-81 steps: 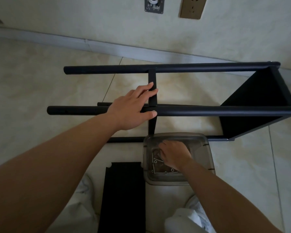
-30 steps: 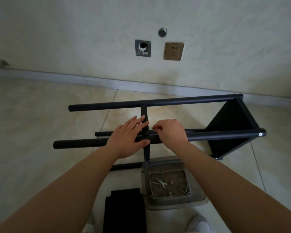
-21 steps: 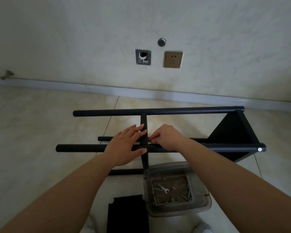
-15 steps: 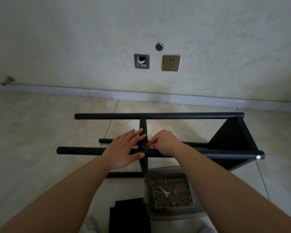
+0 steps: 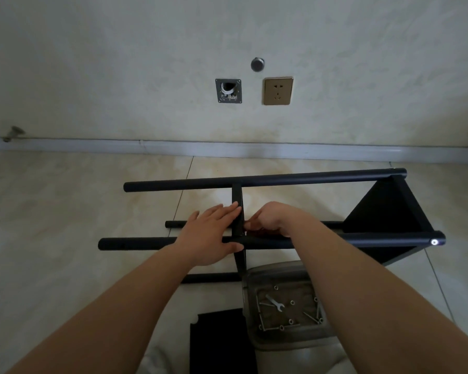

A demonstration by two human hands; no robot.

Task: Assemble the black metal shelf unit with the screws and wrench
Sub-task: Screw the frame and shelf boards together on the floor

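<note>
Clearly mid-fastening: shelf frame point(image 5: 281, 179) on its side on the floor tiles point(image 5: 52, 211), near pole point(image 5: 362, 240) crossing the thin black shelf edge point(image 5: 237, 209) at the joint. Left hand point(image 5: 211, 236) flat over pole and edge, fingers straight and close together, thumb under the pole. Right hand point(image 5: 270, 220) curled at the joint, fingertips bunched; whether pinching a screw, cannot tell, tips hidden. Wrench point(image 5: 274, 302) and spare screws point(image 5: 315, 317) in the clear tub point(image 5: 281, 268) just below, loose panel point(image 5: 219, 344) beside it.

Likely risks: screw slipping through the frame onto the tiles; holes drifting apart if pressure eases; cross-threading from a tilted start; frame rolling.
</note>
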